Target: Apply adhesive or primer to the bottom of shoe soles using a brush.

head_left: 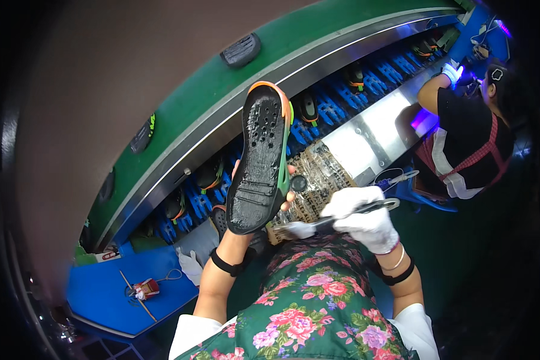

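My bare left hand (289,201) is wrapped round a shoe sole (260,165) from behind. Most of that hand is hidden; a few fingertips show along the right edge. The sole's black inner face is turned up, looks wet and shiny, and has a cluster of small holes toward its far end. Orange and green trim runs along its rim. In a white glove, my right hand (366,222) grips a brush (299,230) by its handle. The pale, motion-blurred bristles point left, close to the sole's near end and apparently apart from it.
A green conveyor belt (189,90) with several dark soles curves across the back behind a metal rail. Blue racks (330,109) holding shoes stand below it. A round black piece (298,183) sits on a taped surface. At right works another person (468,132); at lower left stands a blue table (102,294).
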{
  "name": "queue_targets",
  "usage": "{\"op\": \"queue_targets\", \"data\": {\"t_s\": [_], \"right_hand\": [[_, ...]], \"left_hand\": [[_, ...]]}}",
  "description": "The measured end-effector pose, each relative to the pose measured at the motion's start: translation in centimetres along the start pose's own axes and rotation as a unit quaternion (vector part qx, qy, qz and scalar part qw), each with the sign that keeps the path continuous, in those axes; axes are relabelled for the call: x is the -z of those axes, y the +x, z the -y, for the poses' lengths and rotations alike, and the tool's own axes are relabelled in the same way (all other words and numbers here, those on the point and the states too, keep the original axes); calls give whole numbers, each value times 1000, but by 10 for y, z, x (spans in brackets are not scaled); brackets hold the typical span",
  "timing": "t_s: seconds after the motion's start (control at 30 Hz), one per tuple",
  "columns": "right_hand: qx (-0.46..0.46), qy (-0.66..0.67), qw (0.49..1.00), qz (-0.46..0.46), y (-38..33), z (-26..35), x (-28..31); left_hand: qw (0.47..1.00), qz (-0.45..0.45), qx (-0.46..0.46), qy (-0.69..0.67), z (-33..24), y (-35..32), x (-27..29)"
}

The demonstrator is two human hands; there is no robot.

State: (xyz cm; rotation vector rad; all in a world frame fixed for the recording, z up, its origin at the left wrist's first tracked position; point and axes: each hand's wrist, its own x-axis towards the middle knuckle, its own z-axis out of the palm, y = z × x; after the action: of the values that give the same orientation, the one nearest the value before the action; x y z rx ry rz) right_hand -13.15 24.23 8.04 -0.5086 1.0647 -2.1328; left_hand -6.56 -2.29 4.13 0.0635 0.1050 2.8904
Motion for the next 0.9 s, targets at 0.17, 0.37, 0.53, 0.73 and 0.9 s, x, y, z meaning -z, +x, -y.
{"op": "queue_targets", "data": {"t_s": [0.17, 0.37, 0.53, 0.73, 0.9], "right_hand": [[99, 182, 972, -115, -33, -13, 38], [110, 169, 967, -156, -54, -12, 74], [139, 206, 942, -227, -64, -9, 93], [118, 217, 925, -290, -71, -2, 106], [117, 195, 930, -289, -62, 1, 121]], "left_hand": [[995, -50, -66, 62, 13, -5, -12], [987, -50, -91, 125, 25, 20, -31], [995, 35, -12, 87, 21, 71, -60], [992, 117, 38, 10, -6, 151, -85], [991, 129, -23, 16, -76, 257, -75]]}}
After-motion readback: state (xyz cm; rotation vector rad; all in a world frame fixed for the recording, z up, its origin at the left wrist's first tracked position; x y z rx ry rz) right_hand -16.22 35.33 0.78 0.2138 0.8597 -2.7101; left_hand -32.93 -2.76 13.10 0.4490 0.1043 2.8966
